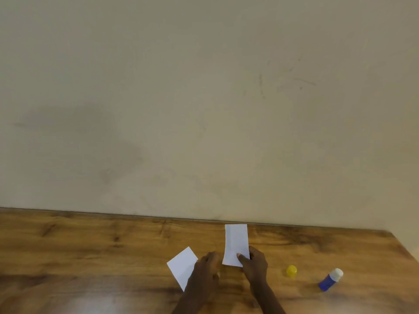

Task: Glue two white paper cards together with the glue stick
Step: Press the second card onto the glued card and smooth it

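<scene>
A: Cards?
B: One card [235, 244] pinched at its near edge by the right hand [255, 266], thumb on top, far end by the wall [204, 98]. Other card [183, 266] flat on the table [90, 257], left of it.
A: Left hand?
B: Left hand [207, 271] over that card's right edge. Grip: can't tell.
A: Glue?
B: Glue stick [331, 279] lying far right, uncapped. Yellow cap [291, 270] just left of it, apart.

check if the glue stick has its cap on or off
Off. The glue stick lies on the table with its white tip bare, and the yellow cap sits apart, to its left.
</scene>
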Demonstrator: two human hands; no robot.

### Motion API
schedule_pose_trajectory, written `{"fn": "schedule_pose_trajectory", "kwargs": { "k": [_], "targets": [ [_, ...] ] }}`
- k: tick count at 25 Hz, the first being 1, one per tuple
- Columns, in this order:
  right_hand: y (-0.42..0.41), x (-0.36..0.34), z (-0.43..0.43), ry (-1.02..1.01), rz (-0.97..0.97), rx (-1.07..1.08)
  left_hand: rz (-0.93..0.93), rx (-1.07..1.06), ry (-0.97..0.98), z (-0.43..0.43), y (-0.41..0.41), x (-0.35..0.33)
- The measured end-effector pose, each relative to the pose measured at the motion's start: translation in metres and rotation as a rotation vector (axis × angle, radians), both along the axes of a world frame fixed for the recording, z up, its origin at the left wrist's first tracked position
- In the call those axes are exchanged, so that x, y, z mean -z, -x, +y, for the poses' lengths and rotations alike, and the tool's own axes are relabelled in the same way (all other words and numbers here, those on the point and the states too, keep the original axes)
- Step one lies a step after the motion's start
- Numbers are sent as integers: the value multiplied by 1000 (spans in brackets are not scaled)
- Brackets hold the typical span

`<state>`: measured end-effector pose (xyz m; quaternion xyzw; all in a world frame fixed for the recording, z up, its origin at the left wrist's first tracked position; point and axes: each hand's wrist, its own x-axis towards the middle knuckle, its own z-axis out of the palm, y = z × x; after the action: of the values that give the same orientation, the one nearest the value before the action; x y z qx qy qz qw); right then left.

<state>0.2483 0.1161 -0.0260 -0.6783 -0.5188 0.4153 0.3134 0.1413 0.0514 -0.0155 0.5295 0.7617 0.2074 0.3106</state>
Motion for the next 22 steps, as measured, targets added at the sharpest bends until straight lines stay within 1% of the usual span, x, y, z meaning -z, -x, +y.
{"fn": "schedule_pose_trajectory", "kwargs": {
  "k": [5, 10, 13, 17, 22],
  "targets": [
    [9, -3, -18, -16, 105, -50, 5, -179, -111, -26, 49, 29],
    [23, -2, -41, 41, 160, -90, 31, -328, -171, -66, 72, 48],
    [30, 3, -56, 58, 217, -119, 32, -332, -175, -85, 76, 58],
    [37, 11, -66, 39, 237, -164, 33, -269, -230, -94, 72, 63],
    [40, 21, -70, 24, 211, -193, 78, -291, -254, -91, 74, 68]
  ]
}}
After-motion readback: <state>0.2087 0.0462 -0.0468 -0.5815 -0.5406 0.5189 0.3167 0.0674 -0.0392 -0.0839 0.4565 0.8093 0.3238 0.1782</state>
